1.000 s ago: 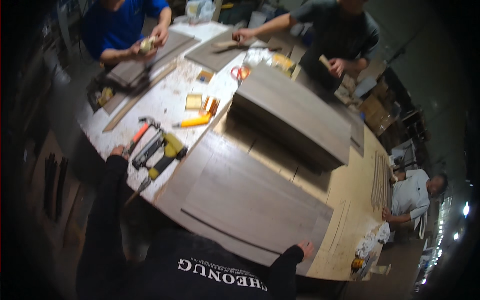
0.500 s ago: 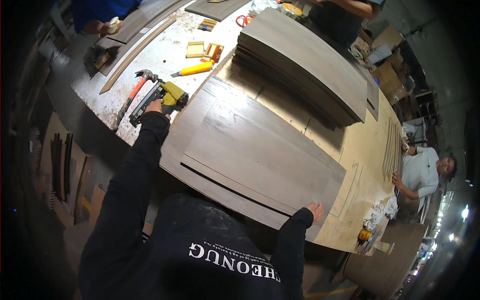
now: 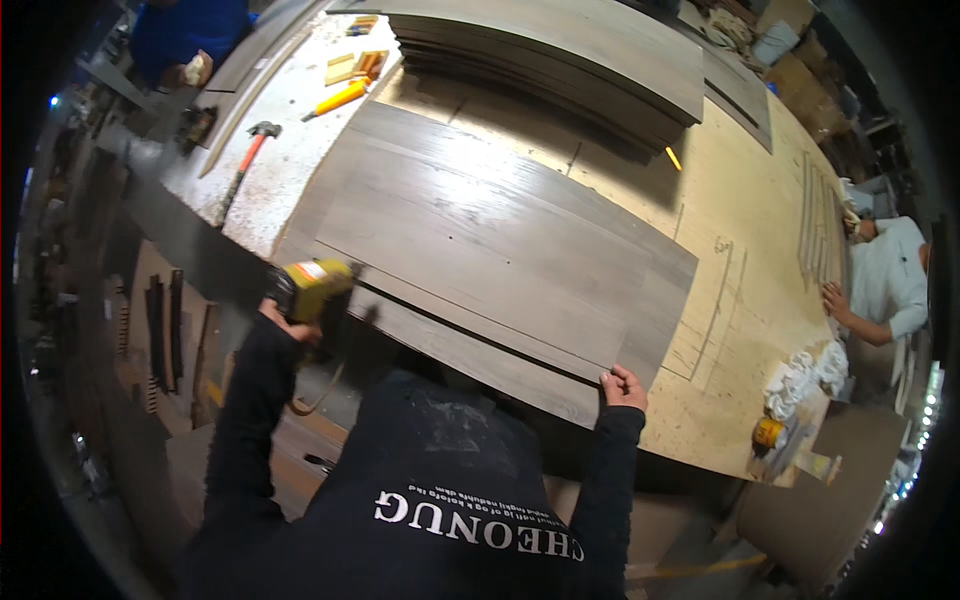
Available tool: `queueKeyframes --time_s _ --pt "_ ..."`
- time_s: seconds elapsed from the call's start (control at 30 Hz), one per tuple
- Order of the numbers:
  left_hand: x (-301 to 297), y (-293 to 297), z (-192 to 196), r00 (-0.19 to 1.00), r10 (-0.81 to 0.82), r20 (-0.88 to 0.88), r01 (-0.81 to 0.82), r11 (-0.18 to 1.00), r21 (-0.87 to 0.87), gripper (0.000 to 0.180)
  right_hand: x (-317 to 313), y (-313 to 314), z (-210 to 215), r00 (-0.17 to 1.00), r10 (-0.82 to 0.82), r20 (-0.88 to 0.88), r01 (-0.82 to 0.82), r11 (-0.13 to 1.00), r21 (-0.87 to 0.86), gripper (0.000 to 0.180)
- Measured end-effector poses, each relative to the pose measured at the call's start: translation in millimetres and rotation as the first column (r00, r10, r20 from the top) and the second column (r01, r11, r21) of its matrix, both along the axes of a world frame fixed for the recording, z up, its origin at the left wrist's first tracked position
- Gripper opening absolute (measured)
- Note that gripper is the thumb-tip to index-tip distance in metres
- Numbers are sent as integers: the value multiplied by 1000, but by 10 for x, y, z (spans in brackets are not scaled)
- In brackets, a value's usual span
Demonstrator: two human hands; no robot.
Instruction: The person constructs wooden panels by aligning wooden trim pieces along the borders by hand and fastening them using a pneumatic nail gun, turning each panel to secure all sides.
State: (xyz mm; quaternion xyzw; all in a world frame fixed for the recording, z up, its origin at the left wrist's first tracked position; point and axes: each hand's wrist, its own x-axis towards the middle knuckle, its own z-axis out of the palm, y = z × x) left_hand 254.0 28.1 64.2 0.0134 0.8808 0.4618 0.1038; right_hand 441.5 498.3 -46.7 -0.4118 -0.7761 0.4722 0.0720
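My left hand (image 3: pixel 292 322) is closed around a yellow and black nail gun (image 3: pixel 318 285), lifted at the left front corner of a grey-brown wooden panel (image 3: pixel 480 220). A hose curves down from the tool. Along the panel's near side runs a dark narrow slot (image 3: pixel 480 335). My right hand (image 3: pixel 624 386) rests at the near right edge of the panel, its fingers bent over the rim by the end of the slot. Whether those fingers pinch the edge firmly is hard to see, but they press on it.
A claw hammer (image 3: pixel 248 165), an orange utility knife (image 3: pixel 338 98) and a small open box (image 3: pixel 355 67) lie on the white surface at left. Behind the panel rises a stack of boards (image 3: pixel 560 70). A co-worker (image 3: pixel 885 285) stands at right, near thin strips (image 3: pixel 820 220). Another person's blue sleeve (image 3: pixel 190 40) shows far left.
My left hand has picked the nail gun up off the white surface and brought it nearer, to the panel's front left corner. My right hand has shifted slightly along the edge. The view has tilted.
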Motion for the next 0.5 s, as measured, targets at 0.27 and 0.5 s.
queueKeyframes --time_s 0.27,0.5 --pt "332 392 -36 957 -115 265 197 930 -311 38 -20 286 147 984 180 3 -161 887 -434 37" --pt "31 381 86 982 -123 142 158 949 -271 30 -6 324 222 978 192 83 -136 885 -446 36"
